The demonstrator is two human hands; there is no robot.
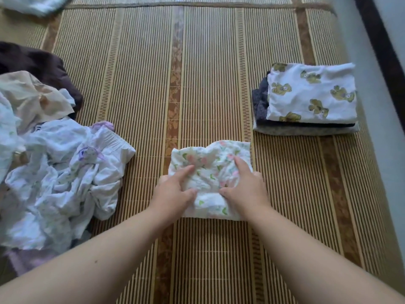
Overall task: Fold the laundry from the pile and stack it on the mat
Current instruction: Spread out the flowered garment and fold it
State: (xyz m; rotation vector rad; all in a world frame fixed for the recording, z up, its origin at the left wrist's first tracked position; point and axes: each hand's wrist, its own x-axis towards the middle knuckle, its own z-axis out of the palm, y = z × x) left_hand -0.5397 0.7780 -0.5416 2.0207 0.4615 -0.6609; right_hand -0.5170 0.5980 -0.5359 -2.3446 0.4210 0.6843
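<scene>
Both hands rest on a small floral garment [210, 163] lying partly folded and rumpled on the bamboo mat [208, 73]. The left hand [175, 190] presses its left part and the right hand [244, 185] its right part, each with fingers spread and fairly straight and thumbs pointing inward, gripping nothing.

Left of the left hand sprawls the laundry pile [54, 172] of crumpled pale clothes, well apart from the garment. Beyond the right hand and further right sits the stack of folded clothes [306, 102], topped by a white piece with an olive flower print. Beyond the pile lies a dark brown cloth [39, 64].
</scene>
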